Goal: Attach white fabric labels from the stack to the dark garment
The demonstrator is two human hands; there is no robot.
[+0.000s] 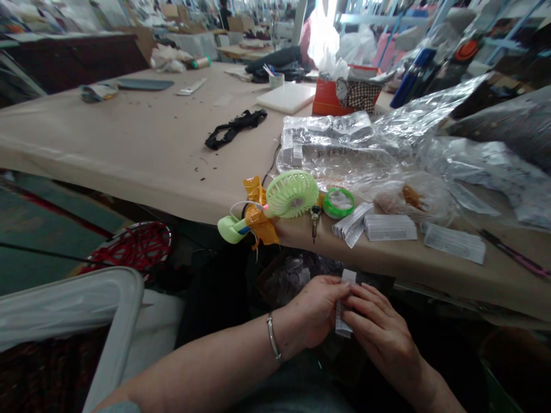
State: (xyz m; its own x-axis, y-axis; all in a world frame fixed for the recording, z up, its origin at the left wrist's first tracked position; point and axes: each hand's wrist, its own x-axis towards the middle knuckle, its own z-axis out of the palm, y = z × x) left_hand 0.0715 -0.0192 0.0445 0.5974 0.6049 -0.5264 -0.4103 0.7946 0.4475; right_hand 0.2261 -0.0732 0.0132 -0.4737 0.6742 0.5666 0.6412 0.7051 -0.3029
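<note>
Between my two hands, low in front of the table edge, is a narrow stack of white printed labels [343,326]. My left hand [316,310] pinches the stack from its left side, thumb near the top. The fingers of my right hand [381,327] close on the same labels from the right. On the table just above lie more label stacks: a fanned one [353,225], a flat one [390,228] and another [454,242] further right. A green round tub [338,202] with white contents stands beside them.
A green fan [293,194] is taped at the table edge [189,207]. Near it lies a small pointed tool [314,223]. Clear plastic bags [340,152] cover the right side, with pink-handled scissors [516,255] at the edge. A white bin [124,310] stands lower left.
</note>
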